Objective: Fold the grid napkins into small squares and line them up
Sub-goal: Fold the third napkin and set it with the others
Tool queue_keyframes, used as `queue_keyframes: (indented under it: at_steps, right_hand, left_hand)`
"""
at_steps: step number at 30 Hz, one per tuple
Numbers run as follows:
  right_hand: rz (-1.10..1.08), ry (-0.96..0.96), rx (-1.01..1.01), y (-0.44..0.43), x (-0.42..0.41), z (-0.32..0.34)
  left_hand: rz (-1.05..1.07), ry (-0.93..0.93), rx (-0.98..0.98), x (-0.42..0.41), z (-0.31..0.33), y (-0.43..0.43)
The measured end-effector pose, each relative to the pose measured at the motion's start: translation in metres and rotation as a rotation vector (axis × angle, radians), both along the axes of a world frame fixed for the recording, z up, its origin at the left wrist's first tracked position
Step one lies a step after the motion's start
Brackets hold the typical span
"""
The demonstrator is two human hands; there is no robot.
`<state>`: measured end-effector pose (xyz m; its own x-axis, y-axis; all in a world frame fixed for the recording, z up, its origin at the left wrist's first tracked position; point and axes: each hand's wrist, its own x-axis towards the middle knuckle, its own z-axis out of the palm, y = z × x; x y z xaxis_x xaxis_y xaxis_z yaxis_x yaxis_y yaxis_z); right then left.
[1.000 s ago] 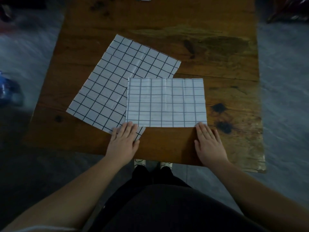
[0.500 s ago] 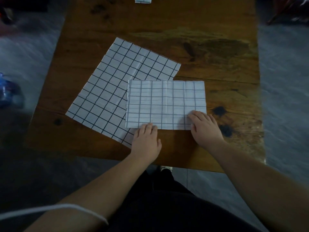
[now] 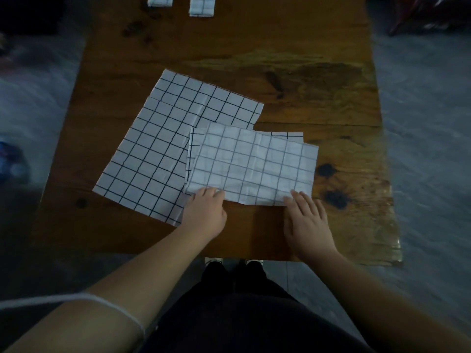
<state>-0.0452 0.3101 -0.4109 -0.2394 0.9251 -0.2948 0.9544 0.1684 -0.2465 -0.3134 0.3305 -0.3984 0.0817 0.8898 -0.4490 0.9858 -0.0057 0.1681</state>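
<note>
Dim wooden worktop [image 3: 280, 47]; two small folded napkins [image 3: 201, 6] are cut off at the top. Our left hand [image 3: 204, 215] curls on the half-folded napkin [image 3: 254, 164], and we cannot tell its grip; our right hand [image 3: 308, 225] touches it with flat fingers.

My left hand [image 3: 205, 212] now grips the folded napkin [image 3: 252, 164] at its near edge. My right hand [image 3: 305, 220] is back at the corner, and the top layer now lies skewed.

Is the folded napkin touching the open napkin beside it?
Touching. The head view shows the folded napkin lying over the open napkin along its right side.
</note>
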Motion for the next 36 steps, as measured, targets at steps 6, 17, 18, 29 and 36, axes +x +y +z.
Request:
queue_keyframes:
  at_steps: [6,17,18,29,36]
  right_hand:
    - [0.214,-0.004,-0.058,-0.002,-0.012,-0.008]
    - [0.211,-0.016,-0.085,-0.009,-0.046,-0.019]
    - [0.2,-0.02,-0.074,-0.007,-0.043,-0.019]
    - [0.094,-0.063,-0.09,0.046,0.006,-0.009]
    - [0.129,-0.087,-0.042,0.046,0.004,-0.012]
  left_hand:
    - [0.017,0.039,-0.049,0.004,-0.01,-0.031]
    - [0.016,0.081,-0.067,0.006,-0.016,-0.055]
    - [0.017,0.082,-0.072,0.006,-0.016,-0.054]
    - [0.011,0.046,-0.033,-0.006,-0.014,-0.052]
    - [0.224,-0.237,0.065,0.011,-0.003,-0.056]
